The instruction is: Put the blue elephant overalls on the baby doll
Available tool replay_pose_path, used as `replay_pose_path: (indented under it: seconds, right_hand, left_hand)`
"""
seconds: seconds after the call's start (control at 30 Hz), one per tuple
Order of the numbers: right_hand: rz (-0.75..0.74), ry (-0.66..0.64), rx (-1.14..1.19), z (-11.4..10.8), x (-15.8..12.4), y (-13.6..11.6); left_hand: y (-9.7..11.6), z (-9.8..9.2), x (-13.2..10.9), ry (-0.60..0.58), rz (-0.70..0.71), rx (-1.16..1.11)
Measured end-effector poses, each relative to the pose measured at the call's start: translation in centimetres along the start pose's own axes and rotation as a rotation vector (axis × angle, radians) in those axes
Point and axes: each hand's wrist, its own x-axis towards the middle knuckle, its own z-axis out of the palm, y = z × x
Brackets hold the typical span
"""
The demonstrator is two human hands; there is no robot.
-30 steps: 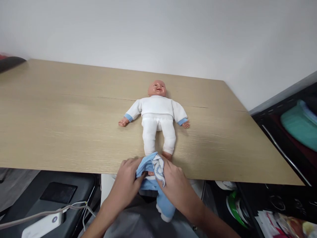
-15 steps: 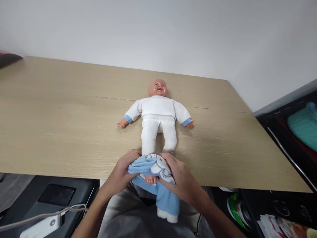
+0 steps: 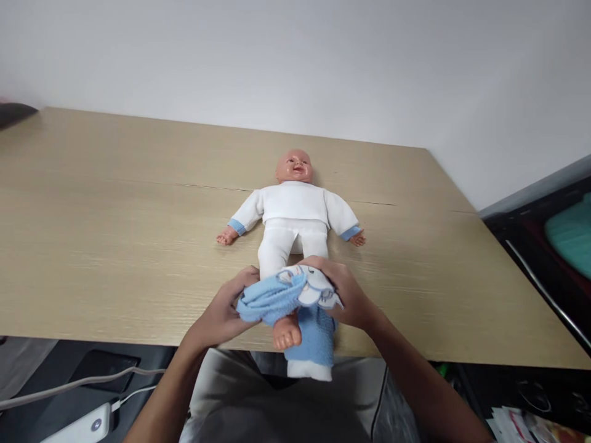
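Note:
A bald baby doll (image 3: 294,202) lies face up on the table, in a white top with blue cuffs and white leggings. Blue towelling trousers (image 3: 314,338) are gathered around its lower legs, a white cuff hanging past the table edge. One bare doll foot (image 3: 287,333) pokes out below the bunched cloth; the other foot is hidden. My left hand (image 3: 226,311) grips the gathered left side of the trousers. My right hand (image 3: 348,295) is closed on their right side, by a white patch with a printed animal.
The wooden table (image 3: 138,258) meets a pale wall (image 3: 295,67) at the back. On a dark seat at lower left lie a phone (image 3: 104,369), a white power bank (image 3: 80,427) and cables. A dark shelf (image 3: 545,246) with teal cloth stands at right.
Both hands have moved up towards the doll's knees with the bunched trousers. More of the bare foot shows below the cloth, and the white cuff has come up too.

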Motion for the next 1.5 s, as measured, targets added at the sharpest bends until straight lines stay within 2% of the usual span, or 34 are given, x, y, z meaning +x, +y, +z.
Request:
replay_pose_path:
  seconds: [0.1, 0.2, 0.27, 0.4, 0.43, 0.47, 0.57, 0.67, 0.8, 0.9, 1.0, 1.1, 1.2, 1.33, 1.43, 1.5]
  right_hand:
    - [0.108, 0.076, -0.005, 0.2, 0.9, 0.9]
    - [0.184, 0.112, 0.048, 0.1, 1.5, 1.5]
    - [0.221, 0.088, 0.117, -0.2, 1.6, 1.6]
    - [0.269, -0.121, 0.224, -1.2, 1.5, 2.2]
    - [0.297, -0.140, 0.229, -1.3, 1.4, 2.4]
    - [0.338, -0.121, 0.224, -1.3, 1.3, 2.7]
    - [0.456, 0.055, 0.184, -1.0, 1.1, 2.9]
    - [0.458, 0.129, 0.182, -0.5, 1.3, 2.1]
    - [0.498, 0.124, 0.221, -0.2, 2.1, 0.9]
    - [0.578, 0.103, 0.345, 0.1, 2.8, 0.8]
    - [0.507, 0.089, 0.624, 0.5, 3.6, 0.6]
    - [0.458, 0.106, 0.781, 0.8, 4.2, -0.1]
    - [0.464, 0.073, 0.756, 0.7, 4.3, -0.8]
    - [0.505, 0.013, 0.683, 0.7, 4.2, -0.8]
    - [0.542, -0.036, 0.661, 0.8, 4.0, -0.4]
    - [0.536, -0.025, 0.619, 0.9, 3.6, 0.0]
  left_hand:
    - [0.1, 0.5, 0.4, 0.161, -0.067, 0.013]
    - [0.6, 0.3, 1.2, 0.228, -0.143, 0.016]
    - [1.1, -0.1, 1.7, 0.190, -0.174, -0.013]
    - [1.5, -1.6, 1.9, 0.041, -0.264, -0.112]
    - [1.3, -2.1, 1.7, 0.008, -0.267, -0.140]
    - [1.0, -2.6, 1.5, -0.018, -0.260, -0.165]
    - [-0.3, -3.9, 0.8, -0.046, -0.249, -0.237]
    - [-1.0, -4.2, 0.7, -0.017, -0.279, -0.273]
    - [0.8, -3.2, 2.2, 0.044, -0.218, -0.079]
    - [3.0, -3.1, 3.9, 0.023, -0.177, 0.140]
    - [4.7, -4.4, 5.6, -0.057, -0.153, 0.296]
    - [5.6, -6.1, 7.3, -0.220, -0.154, 0.277]
    - [6.1, -6.6, 9.2, -0.319, -0.138, 0.279]
    - [6.5, -5.7, 11.4, -0.413, -0.124, 0.392]
    - [6.0, -5.2, 12.5, -0.518, -0.150, 0.425]
    - [5.3, -5.2, 12.9, -0.595, -0.160, 0.352]
